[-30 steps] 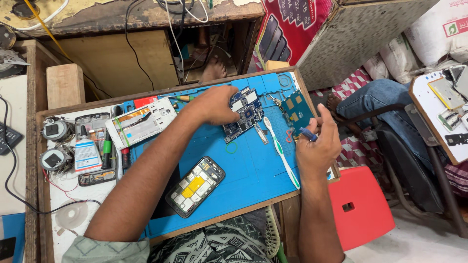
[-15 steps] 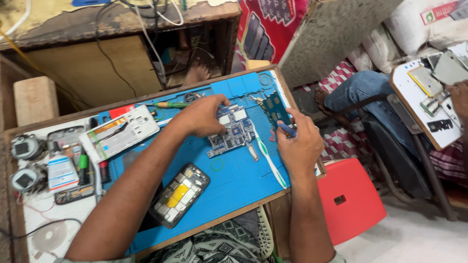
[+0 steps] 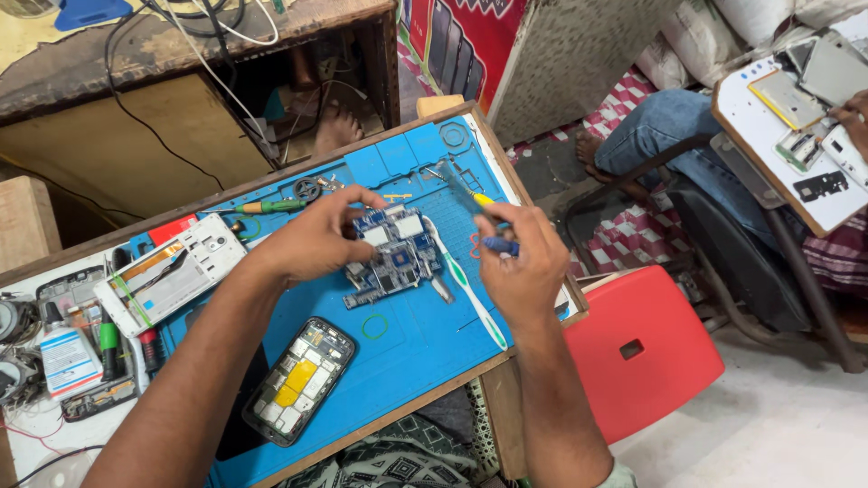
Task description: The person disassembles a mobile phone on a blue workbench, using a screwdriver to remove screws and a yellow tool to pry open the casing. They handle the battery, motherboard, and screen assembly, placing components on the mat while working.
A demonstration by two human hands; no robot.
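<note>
Two hands: our left hand (image 3: 312, 239) pinches the blue rectangular circuit board (image 3: 395, 258); just right of it, our right hand (image 3: 523, 271) clamps a blue-handled screwdriver (image 3: 495, 244), best kept upright.

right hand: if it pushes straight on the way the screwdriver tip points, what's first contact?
Most likely the green-and-white toothbrush, which lies just ahead of the right hand and its blue-handled screwdriver. Past it sits the blue circuit board, pinned by the left hand. One view only, so the tip's height is uncertain.

1. One blue rectangular rubber work mat (image 3: 425, 348), the landmark.
2. One blue circuit board (image 3: 391, 258) on the mat.
3. One white-and-green plastic toothbrush (image 3: 466, 285) on it.
4. Two opened phone bodies: black (image 3: 298, 380) on it, white (image 3: 172, 271) at its left edge.
</note>
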